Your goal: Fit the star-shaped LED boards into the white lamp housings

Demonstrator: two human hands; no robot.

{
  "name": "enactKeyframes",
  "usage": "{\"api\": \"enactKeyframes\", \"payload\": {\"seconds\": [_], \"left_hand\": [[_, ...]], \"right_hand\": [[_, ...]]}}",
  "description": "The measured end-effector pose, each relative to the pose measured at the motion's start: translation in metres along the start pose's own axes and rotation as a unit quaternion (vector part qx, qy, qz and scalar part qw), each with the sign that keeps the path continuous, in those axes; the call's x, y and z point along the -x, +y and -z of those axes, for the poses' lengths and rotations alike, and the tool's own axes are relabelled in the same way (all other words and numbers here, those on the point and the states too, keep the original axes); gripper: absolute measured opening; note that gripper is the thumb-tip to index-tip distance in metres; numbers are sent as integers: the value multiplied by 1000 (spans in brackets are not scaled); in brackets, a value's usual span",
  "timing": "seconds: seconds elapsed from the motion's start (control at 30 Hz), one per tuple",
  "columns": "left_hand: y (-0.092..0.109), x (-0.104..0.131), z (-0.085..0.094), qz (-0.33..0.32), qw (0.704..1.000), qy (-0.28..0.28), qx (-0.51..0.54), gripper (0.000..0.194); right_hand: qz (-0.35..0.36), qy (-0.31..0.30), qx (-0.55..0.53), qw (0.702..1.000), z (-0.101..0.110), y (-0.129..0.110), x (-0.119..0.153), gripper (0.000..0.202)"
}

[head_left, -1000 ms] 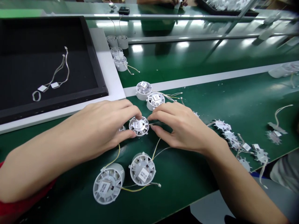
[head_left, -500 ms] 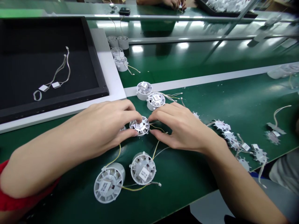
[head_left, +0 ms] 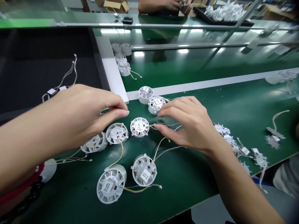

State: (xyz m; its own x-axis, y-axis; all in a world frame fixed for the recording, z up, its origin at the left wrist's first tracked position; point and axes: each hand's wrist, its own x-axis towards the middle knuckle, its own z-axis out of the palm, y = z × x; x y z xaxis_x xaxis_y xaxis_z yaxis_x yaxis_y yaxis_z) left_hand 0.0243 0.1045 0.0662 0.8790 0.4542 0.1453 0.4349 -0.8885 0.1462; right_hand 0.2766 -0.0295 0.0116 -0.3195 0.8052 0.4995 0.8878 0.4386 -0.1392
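Note:
My left hand (head_left: pixel 93 110) hovers above the bench at the left, thumb and index fingertips together, with nothing visible between them. Below it are a white round fan (head_left: pixel 117 133) without a label and a tilted fan (head_left: pixel 94 143), partly covered by the hand. To its right lies a labelled white fan (head_left: pixel 139 127), which neither hand holds. My right hand (head_left: pixel 184 124) is just right of that fan, thumb and index finger apart. Its thumb is close to the fan's thin wires, and its index finger overlaps the edge of another labelled fan (head_left: pixel 157 105).
Two labelled fans (head_left: pixel 144 170) lie nearer me, yellow wires trailing. A black tray (head_left: pixel 98 59) holds small wired parts. Several loose wired fan wheels (head_left: pixel 230 138) lie at the right. More fans (head_left: pixel 123 67) stand by the tray. Another person's hands (head_left: pixel 179 6) are across the bench.
My left hand has let go of the labelled fan and lifted up and left, uncovering two fans. My right hand has shifted slightly right, off the fan. The view has tilted up a little.

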Motion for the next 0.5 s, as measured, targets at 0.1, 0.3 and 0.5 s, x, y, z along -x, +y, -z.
{"api": "enactKeyframes", "payload": {"seconds": [0.1,0.3,0.5], "left_hand": [[-9,7,6,24,997,-71,0,41],[-16,16,-7,42,974,-224,-14,47],[-13,17,-34,-55,984,-169,14,43]], "right_hand": [[91,-18,-50,994,-4,-11,-2,21],[43,-46,-1,998,-18,-19,-2,21],[58,-3,-8,998,-21,-22,-3,24]]}}
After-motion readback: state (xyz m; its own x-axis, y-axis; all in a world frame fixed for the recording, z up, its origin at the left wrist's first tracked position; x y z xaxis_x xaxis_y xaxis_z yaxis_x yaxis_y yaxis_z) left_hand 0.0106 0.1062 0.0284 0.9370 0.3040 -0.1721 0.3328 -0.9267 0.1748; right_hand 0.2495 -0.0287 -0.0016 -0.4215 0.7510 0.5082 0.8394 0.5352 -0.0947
